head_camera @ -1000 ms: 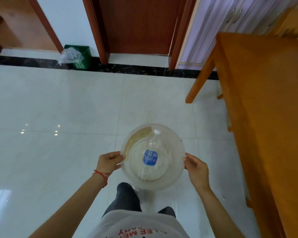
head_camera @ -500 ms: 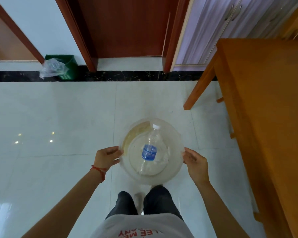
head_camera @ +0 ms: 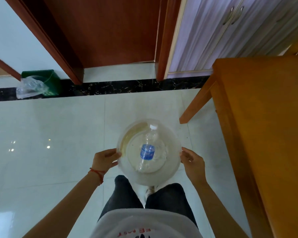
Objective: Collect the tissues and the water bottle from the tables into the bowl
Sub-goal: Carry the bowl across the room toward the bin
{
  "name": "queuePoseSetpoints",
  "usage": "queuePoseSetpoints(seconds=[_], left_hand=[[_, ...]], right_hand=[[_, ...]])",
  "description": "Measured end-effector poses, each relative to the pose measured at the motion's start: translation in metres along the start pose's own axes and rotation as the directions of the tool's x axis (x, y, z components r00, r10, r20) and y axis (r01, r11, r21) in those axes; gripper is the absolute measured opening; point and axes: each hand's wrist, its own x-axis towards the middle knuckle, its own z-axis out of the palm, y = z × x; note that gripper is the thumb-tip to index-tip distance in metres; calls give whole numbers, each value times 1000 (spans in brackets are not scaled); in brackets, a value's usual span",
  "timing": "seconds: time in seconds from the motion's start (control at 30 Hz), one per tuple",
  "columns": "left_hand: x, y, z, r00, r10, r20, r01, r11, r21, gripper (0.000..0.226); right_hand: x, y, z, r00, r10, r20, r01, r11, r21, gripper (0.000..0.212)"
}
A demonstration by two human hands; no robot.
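I carry a clear plastic bowl (head_camera: 172,143) at waist height over the tiled floor. Inside it lies a clear water bottle (head_camera: 147,150) with a blue label and a white cap pointing away from me. White crumpled tissues (head_camera: 159,156) rest under and beside the bottle on the bowl's bottom. My left hand (head_camera: 104,159) grips the bowl's left rim. My right hand (head_camera: 193,162) holds the right rim.
An orange wooden table (head_camera: 265,126) fills the right side, its leg (head_camera: 195,104) near the bowl. Ahead are a dark red door (head_camera: 107,31) and a pale cabinet (head_camera: 222,31). A green bin (head_camera: 46,83) with a clear plastic bag stands at the left wall.
I have walked forward with the bowl; the door and black floor border are nearer and the table has slid closer on the right. Both hands keep their hold.
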Motion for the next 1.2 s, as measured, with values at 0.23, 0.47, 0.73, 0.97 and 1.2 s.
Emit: queuePoseSetpoints(seconds=[0.23, 0.47, 0.73, 0.97, 1.2], left_hand=[[86, 48, 37, 996, -66, 62, 62, 996, 65, 33], [182, 77, 77, 985, -109, 137, 80, 976, 201, 33], [287, 66, 134, 974, -150, 169, 104, 961, 256, 36], [374, 14, 193, 959, -196, 205, 134, 950, 281, 40], [443, -55, 258, 953, -210, 219, 147, 951, 274, 43]], right_hand=[[71, 6, 8, 990, 83, -112, -74, 994, 83, 70], [139, 14, 34, 938, 241, -249, -213, 968, 134, 23], [226, 68, 59, 891, 326, -316, -269, 940, 209, 23], [305, 143, 58, 882, 357, -308, -328, 934, 143, 24], [377, 234, 64, 844, 404, -354, -388, 914, 119, 22]])
